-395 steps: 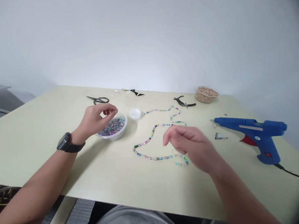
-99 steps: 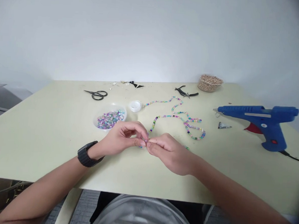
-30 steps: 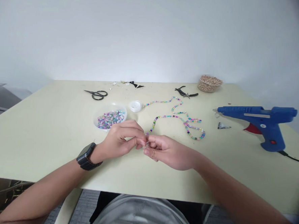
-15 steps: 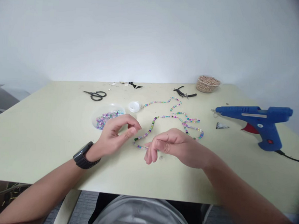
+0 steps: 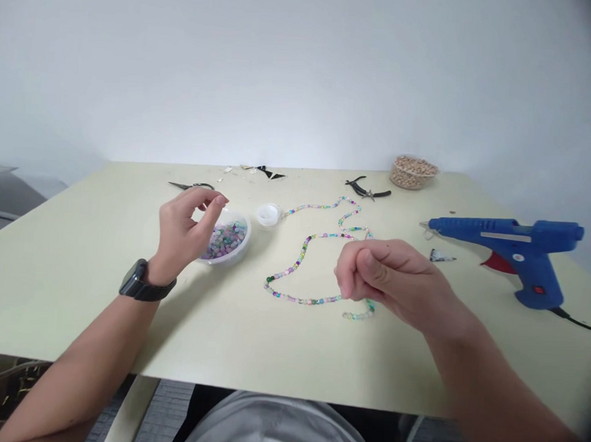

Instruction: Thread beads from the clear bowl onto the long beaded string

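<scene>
My left hand (image 5: 187,231), a black watch at its wrist, is raised beside the bowl of beads (image 5: 247,235), thumb and forefinger pinched together. Anything between those fingertips is too small to make out. My right hand (image 5: 386,280) is closed above the right part of a long string of colourful beads (image 5: 301,251), hiding some of it; what the fingers hold, if anything, is hidden. The strand lies in loose curves on the table, its far end by a small white spool-like piece (image 5: 268,215). A short beaded end (image 5: 357,315) shows below my right hand.
Scissors (image 5: 177,186) lie behind my left hand, partly covered by it. Black pliers (image 5: 367,189) and a tub of tan pellets (image 5: 412,173) are at the back. A blue glue gun (image 5: 510,231) with a cord lies right, near a small dark-and-white scrap (image 5: 441,256). Black scraps (image 5: 268,173) lie along the back edge.
My hands have moved apart: the left up and to the left, the right up and to the right. The left fingertips have come together, and the right fingers have curled in more.
</scene>
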Demonstrator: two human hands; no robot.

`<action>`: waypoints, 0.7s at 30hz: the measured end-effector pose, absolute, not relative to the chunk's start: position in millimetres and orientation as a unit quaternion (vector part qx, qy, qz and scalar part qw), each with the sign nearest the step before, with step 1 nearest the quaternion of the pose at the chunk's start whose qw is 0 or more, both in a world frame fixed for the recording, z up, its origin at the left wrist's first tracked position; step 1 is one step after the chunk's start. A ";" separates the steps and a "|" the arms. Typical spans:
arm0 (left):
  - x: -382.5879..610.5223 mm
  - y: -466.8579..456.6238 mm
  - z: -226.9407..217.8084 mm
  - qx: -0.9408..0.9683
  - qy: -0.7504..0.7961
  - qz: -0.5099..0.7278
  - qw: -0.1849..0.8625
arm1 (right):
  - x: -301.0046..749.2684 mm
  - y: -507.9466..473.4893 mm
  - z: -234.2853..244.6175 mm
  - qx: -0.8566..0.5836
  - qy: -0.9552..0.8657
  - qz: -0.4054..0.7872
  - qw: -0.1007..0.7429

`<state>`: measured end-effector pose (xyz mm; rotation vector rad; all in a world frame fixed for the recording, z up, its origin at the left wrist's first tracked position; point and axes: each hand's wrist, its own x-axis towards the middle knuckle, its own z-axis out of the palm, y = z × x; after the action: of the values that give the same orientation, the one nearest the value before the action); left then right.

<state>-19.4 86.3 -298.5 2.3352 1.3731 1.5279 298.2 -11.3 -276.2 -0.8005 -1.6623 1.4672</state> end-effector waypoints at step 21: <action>29.5 31.5 -306.3 0.883 0.240 0.278 0.292 | 254.4 -6.4 -304.9 -0.387 -0.699 0.568 0.196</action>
<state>29.5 31.5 -306.3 2.3525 0.6401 0.7417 254.4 -6.4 -304.9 -1.0849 -1.9589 1.5913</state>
